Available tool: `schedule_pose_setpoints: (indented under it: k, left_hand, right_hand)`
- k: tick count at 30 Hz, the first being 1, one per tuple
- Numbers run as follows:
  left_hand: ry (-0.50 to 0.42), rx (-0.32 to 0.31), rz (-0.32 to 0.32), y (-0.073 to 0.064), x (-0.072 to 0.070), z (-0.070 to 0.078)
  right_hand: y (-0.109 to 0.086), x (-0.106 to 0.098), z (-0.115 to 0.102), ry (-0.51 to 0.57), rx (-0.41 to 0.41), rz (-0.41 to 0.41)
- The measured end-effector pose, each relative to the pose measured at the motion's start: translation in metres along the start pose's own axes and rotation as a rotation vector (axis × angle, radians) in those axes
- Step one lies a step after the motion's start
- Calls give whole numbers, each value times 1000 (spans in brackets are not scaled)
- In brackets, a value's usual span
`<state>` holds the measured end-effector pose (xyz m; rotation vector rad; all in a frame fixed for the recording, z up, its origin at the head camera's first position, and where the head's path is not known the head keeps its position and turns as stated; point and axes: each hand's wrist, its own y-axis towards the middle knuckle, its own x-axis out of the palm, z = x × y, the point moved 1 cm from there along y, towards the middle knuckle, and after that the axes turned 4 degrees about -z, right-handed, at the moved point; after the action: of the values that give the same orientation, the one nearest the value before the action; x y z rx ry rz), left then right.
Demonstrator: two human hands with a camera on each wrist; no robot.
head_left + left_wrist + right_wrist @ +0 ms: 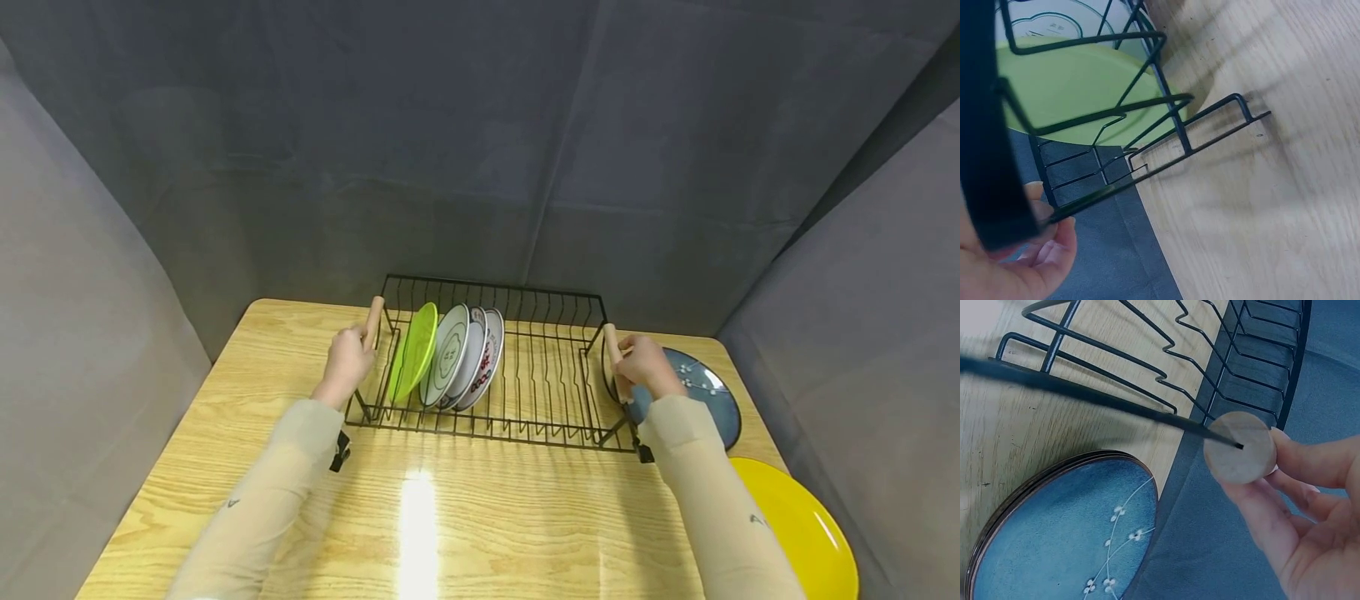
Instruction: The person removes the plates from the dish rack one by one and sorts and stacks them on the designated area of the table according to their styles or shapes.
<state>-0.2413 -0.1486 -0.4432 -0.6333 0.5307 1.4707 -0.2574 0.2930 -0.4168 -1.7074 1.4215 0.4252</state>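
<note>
A black wire dish rack with wooden handles stands toward the back of the table. My left hand grips its left wooden handle. On the other side, my right hand holds the right wooden handle, its round end facing the right wrist camera. In the rack's left half a green plate leans upright beside a white plate with a green pattern. Further right stand patterned white plates. Whether the rack is lifted off the table I cannot tell.
Blue plates with white blossoms lie stacked on the table, partly behind my right hand. Nearer on the right is a yellow plate, partly covered by my sleeve. Grey cloth hangs behind the wooden table and at both sides.
</note>
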Motion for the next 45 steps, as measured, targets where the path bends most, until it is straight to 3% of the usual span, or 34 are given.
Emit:
schedule_pose_setpoints:
  k: [6,10,13,17,20,25,28,45]
  left_hand:
    - [103,11,-44,0,-3,5]
    - [168,71,-5,-1,-5,18]
    - [80,95,15,-1,-6,32]
    - [-48,77,-60,-4,-5,52]
    - [-18,89,-76,-5,1,60]
    - [33,89,-118,-4,16,63]
    - [2,67,-155,-4,22,63]
    - [16,11,-133,-9,44,63]
  right_hand:
    - [3,0,1,19,-13,-7]
    - [1,0,-1,31,-14,-4]
    - [0,0,-2,20,-16,-6]
    - [-1,0,0,-1,-19,4]
    - [0,-1,0,2,-15,14]
    - [0,-1,1,13,-19,4]
    - [-1,-1,0,17,-18,-1]
    - [-4,0,-1,30,-9,14]
